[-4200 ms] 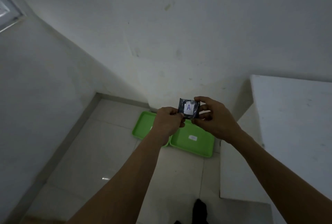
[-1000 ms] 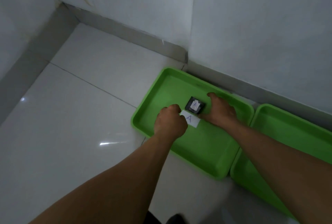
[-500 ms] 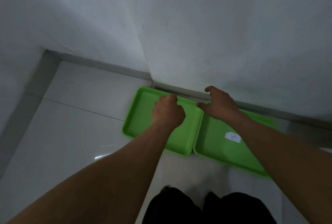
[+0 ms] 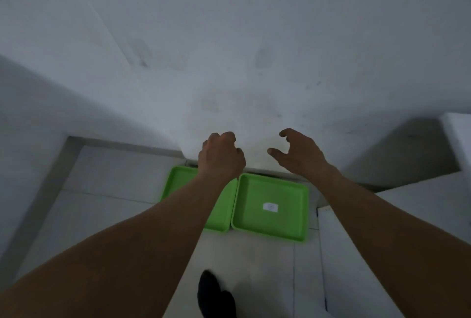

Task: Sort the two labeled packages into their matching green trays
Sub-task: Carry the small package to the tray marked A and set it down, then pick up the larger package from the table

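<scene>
Two green trays lie side by side on the floor against the wall. The left tray [image 4: 178, 185] is largely hidden behind my left forearm, so the package placed in it is out of sight. The right tray [image 4: 288, 218] holds only a small white label [image 4: 270, 207]. My left hand [image 4: 220, 157] hovers high above the trays with its fingers curled in, nothing in it. My right hand [image 4: 298, 153] is raised beside it, fingers apart and empty. No package is visible.
A white table or ledge [image 4: 382, 254] stands at the right, close to the right tray. White walls form a corner behind the trays. My dark shoe [image 4: 214, 294] is on the pale tiled floor in front of the trays.
Both hands let go of the package marked A in the left tray and have risen away from it. The view has pulled up and back, so the trays look smaller.
</scene>
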